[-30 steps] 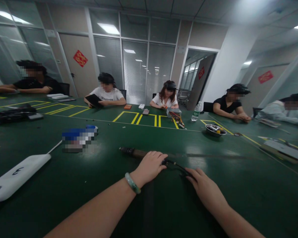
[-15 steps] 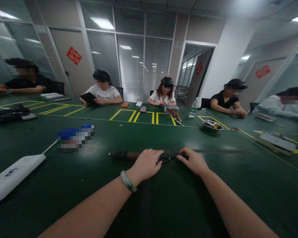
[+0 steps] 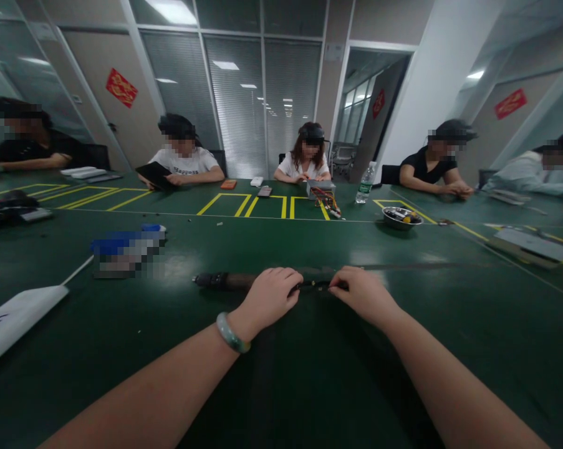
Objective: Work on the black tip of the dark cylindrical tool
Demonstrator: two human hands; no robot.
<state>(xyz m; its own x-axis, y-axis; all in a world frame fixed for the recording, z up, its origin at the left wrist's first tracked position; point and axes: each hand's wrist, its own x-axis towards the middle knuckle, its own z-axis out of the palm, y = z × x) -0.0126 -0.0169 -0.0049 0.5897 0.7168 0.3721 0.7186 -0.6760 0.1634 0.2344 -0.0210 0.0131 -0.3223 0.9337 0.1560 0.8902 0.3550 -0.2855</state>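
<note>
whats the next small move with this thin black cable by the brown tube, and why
Probably draw the thin black cable gently rightward with your right hand, as its fingertips are pinching it. Your left hand lies over the end of the dark brown cylindrical sleeve, so it can likely steady that while the cable is pulled.

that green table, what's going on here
A person at a long green table has both hands close together. The left hand, wearing a green bangle, and the right hand are on a thin black cable. A long dark tube extends left from under the left hand. Five other people sit around the table, and a metal box with colored wires sits farther away.
</note>
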